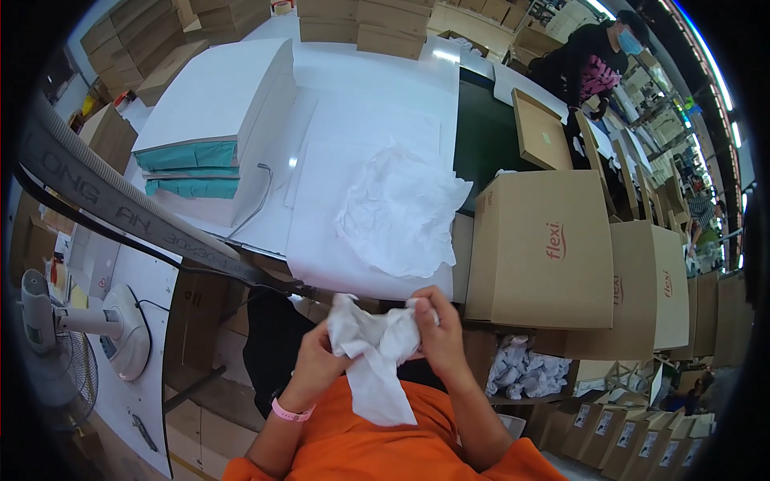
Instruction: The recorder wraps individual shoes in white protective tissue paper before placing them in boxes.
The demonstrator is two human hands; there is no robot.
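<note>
A crumpled sheet of white tissue paper [373, 345] is stretched between my two hands, in front of my orange shirt and near the table's front edge. My left hand [318, 353] is closed on its left side, and a pink band circles that wrist. On the other side, my right hand [439, 327] pinches the upper right corner, thumb showing. One end of the paper hangs down between the hands. Beyond them, a loosely spread, wrinkled tissue sheet [405, 210] lies on the white table [317, 240].
A tall stack of white paper [216, 88] with teal wrapping stands at the left. Brown cardboard boxes [545, 248] line the right, above a box of crumpled paper [529, 370]. A grey pipe [152, 212] slants in beside a white fan [124, 329]. Another person [589, 64] works far right.
</note>
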